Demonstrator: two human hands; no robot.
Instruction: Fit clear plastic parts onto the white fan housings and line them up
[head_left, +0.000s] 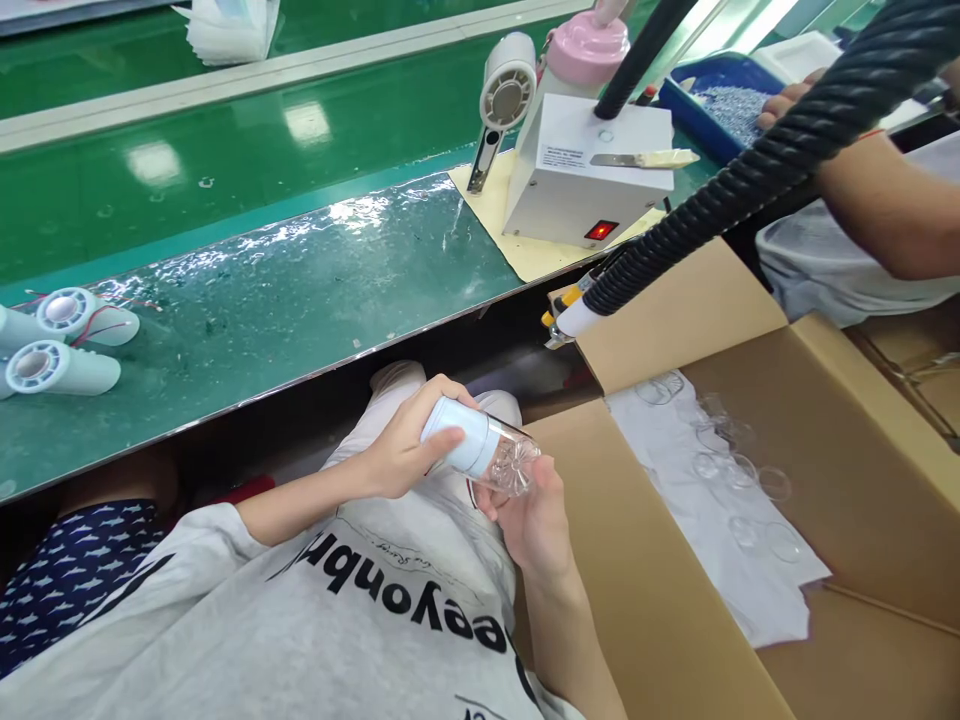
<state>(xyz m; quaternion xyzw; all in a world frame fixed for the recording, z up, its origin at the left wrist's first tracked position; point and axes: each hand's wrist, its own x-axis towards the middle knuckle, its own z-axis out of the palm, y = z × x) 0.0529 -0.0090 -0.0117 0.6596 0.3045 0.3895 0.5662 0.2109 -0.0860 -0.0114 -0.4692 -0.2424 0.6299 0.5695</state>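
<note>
Above my lap, my left hand (409, 438) is wrapped round a light blue cylindrical housing (466, 440), thumb across its side. A clear plastic cover (514, 462) with a petal-like pattern is at the housing's lower right end. The fingers and thumb of my right hand (534, 510) are closed on the clear cover. Whether the cover is fully seated on the housing, I cannot tell. Part of the right fingers is hidden behind the cover.
To my right, an open cardboard box (637, 560) holds several clear rings (742, 470) on a white sheet. A black corrugated hose (712, 190) crosses above it. A white machine (559, 205), handheld fan (506, 95) and blue housings (64, 368) stand on the bench. A co-worker's arm (885, 200) reaches toward a blue tray (686, 95).
</note>
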